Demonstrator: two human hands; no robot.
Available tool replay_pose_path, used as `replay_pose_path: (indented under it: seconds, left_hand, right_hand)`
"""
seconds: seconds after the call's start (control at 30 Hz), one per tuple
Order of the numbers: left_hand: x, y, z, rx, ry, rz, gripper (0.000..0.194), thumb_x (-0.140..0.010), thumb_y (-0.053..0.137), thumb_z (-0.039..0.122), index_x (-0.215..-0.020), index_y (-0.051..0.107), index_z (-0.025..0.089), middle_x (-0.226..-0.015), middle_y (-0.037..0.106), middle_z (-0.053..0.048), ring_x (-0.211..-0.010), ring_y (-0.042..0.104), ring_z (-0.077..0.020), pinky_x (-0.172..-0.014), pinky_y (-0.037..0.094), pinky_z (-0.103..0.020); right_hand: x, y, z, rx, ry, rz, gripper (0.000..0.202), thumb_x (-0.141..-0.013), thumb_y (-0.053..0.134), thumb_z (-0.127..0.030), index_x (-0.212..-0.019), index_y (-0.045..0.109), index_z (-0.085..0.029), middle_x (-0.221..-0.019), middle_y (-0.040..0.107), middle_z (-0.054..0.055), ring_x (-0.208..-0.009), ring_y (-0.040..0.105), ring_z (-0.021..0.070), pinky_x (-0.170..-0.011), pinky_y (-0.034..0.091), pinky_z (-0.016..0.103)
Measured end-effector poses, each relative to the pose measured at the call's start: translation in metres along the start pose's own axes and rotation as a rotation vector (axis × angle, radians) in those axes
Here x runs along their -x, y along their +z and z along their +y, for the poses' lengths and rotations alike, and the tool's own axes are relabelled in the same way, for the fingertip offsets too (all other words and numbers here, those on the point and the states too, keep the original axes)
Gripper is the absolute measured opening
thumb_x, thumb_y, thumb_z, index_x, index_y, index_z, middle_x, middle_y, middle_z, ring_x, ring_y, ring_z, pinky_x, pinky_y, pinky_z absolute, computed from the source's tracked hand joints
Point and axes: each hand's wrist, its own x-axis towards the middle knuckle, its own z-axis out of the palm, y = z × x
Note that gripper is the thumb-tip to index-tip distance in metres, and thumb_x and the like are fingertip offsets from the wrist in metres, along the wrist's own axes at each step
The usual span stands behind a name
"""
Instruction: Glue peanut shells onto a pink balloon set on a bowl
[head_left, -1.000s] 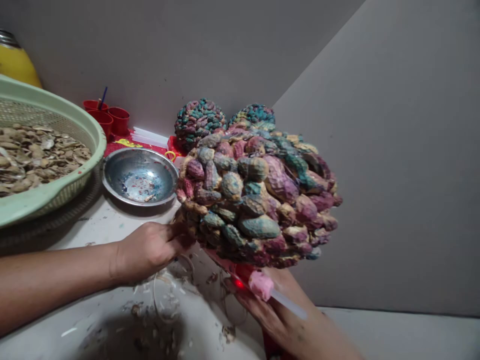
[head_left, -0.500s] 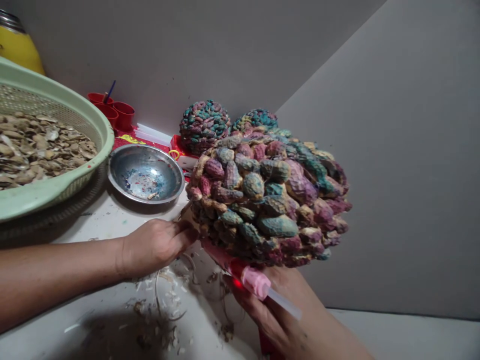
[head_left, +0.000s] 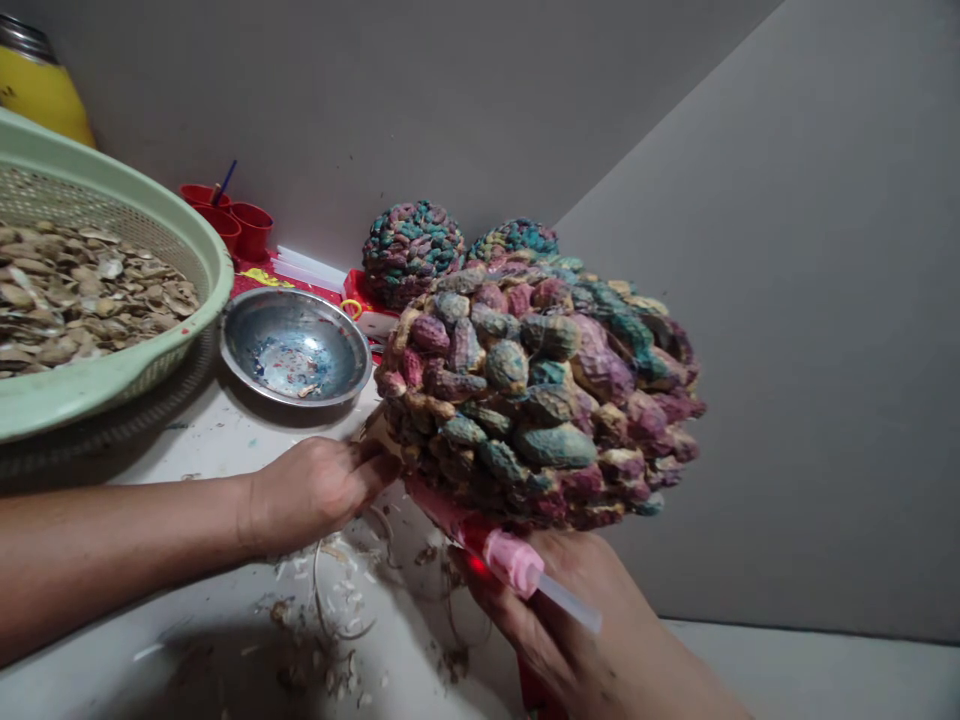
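Both grasping: left hand (head_left: pixel 319 497) peanut dome (head_left: pixel 536 405), fingertips hidden; right hand (head_left: pixel 585 572) half-hidden glue gun (head_left: pixel 511 561).

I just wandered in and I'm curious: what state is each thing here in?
Peanut-covered piece: painted, largely purple and teal
Glue gun: red light lit, translucent stick protruding
Left hand: curled at the piece's edge
Right hand: closed around the glue gun
Green basket: part-filled with shells
Metal bowl: upright, stained inside
Red cups: upright; one holds a stick
Two balls behind: painted
Table: littered with scraps
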Motion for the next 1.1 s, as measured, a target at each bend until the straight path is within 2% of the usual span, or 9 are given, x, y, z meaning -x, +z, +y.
replay_pose_path:
  seconds: [0.27,0.43,0.57,0.7,0.93,1.1]
  left_hand:
    - [-0.002,-0.001,0.001,0.024,0.001,0.038,0.020,-0.095,0.041,0.016,-0.114,0.046,0.016,-0.084,0.068,-0.007,-0.063,0.064,-0.0193,-0.054,0.050,-0.029]
    - [-0.001,-0.001,0.001,0.054,-0.010,0.020,0.027,-0.094,0.043,0.015,-0.120,0.045,0.016,-0.088,0.068,-0.007,-0.066,0.064,-0.0190,-0.057,0.050,-0.029]
    - [-0.002,-0.001,0.000,0.056,-0.014,0.025,0.027,-0.093,0.043,0.014,-0.119,0.046,0.016,-0.086,0.068,-0.007,-0.065,0.064,-0.0195,-0.056,0.050,-0.029]
    - [-0.004,-0.003,0.001,0.027,0.000,0.043,0.022,-0.094,0.042,0.016,-0.116,0.046,0.017,-0.086,0.068,-0.007,-0.063,0.064,-0.0190,-0.054,0.049,-0.029]
    - [-0.003,-0.003,0.002,0.040,-0.022,0.016,0.029,-0.092,0.043,0.014,-0.121,0.045,0.016,-0.090,0.068,-0.008,-0.064,0.064,-0.0196,-0.055,0.049,-0.029]
    - [-0.004,-0.004,0.003,0.059,-0.033,0.022,0.029,-0.093,0.043,0.015,-0.122,0.047,0.015,-0.091,0.068,-0.009,-0.068,0.065,-0.0198,-0.058,0.051,-0.030]
  right_hand:
    - [0.002,0.002,0.001,0.071,0.009,0.031,0.029,-0.090,0.034,-0.017,-0.075,0.059,-0.020,-0.072,0.067,0.008,-0.062,0.061,0.0200,-0.053,0.042,0.028]
    - [0.004,0.001,0.003,0.096,-0.002,-0.015,0.035,-0.094,0.033,-0.018,-0.069,0.057,-0.022,-0.060,0.061,0.005,-0.054,0.057,0.0184,-0.050,0.039,0.028]
    - [0.004,0.002,0.002,0.131,-0.021,0.017,0.037,-0.096,0.032,-0.020,-0.068,0.057,-0.021,-0.061,0.061,0.005,-0.055,0.056,0.0177,-0.052,0.037,0.028]
    - [0.001,0.001,0.001,0.093,-0.031,0.049,0.035,-0.095,0.033,-0.017,-0.067,0.053,-0.021,-0.054,0.054,0.001,-0.049,0.048,0.0150,-0.050,0.033,0.027]
    - [0.007,0.002,0.006,0.095,-0.019,0.011,0.026,-0.092,0.034,-0.017,-0.080,0.058,-0.020,-0.066,0.062,0.005,-0.057,0.056,0.0178,-0.053,0.040,0.027]
    - [0.019,0.001,0.009,-0.039,0.045,0.004,0.021,-0.096,0.036,-0.022,-0.084,0.053,-0.021,-0.070,0.063,0.003,-0.056,0.056,0.0165,-0.048,0.041,0.026]
